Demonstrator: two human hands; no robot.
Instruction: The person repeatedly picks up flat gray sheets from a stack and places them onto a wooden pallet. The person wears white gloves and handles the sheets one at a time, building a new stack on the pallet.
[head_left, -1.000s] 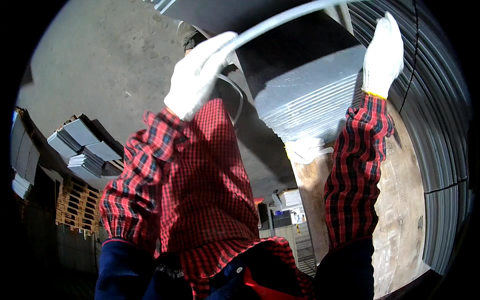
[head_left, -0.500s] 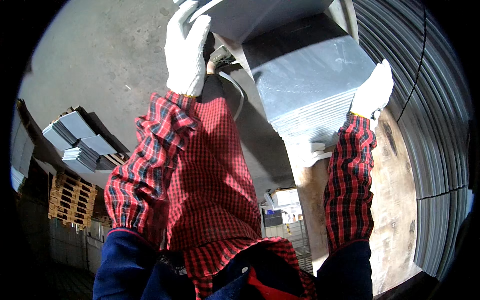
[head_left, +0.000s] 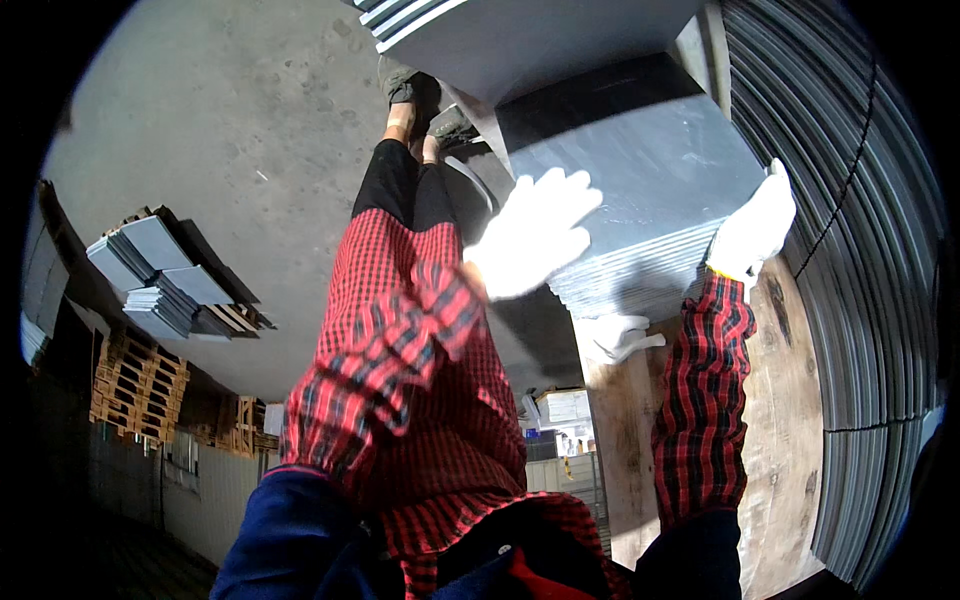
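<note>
A stack of thin grey sheets (head_left: 640, 170) lies on a wooden tabletop, its near edges showing as many fine layers. My left hand (head_left: 530, 237), in a white glove, is open with fingers spread over the stack's left edge. Whether it touches the top sheet I cannot tell. Against the stack's right near corner rests my right hand (head_left: 755, 228), also gloved, its fingers stretched along the side and partly hidden. Beyond stands another pile of grey sheets (head_left: 540, 40), cut off by the upper rim of the view.
A loose white glove (head_left: 622, 337) lies on the wooden tabletop (head_left: 780, 450) before the stack. Tall rows of grey sheets (head_left: 870, 330) line the right side. On the floor at left are smaller sheet stacks (head_left: 165, 290) and wooden pallets (head_left: 138, 390).
My left hand has come away from the far pile, moving down and right to the near stack's left edge. My right hand stays at the stack's right corner.
</note>
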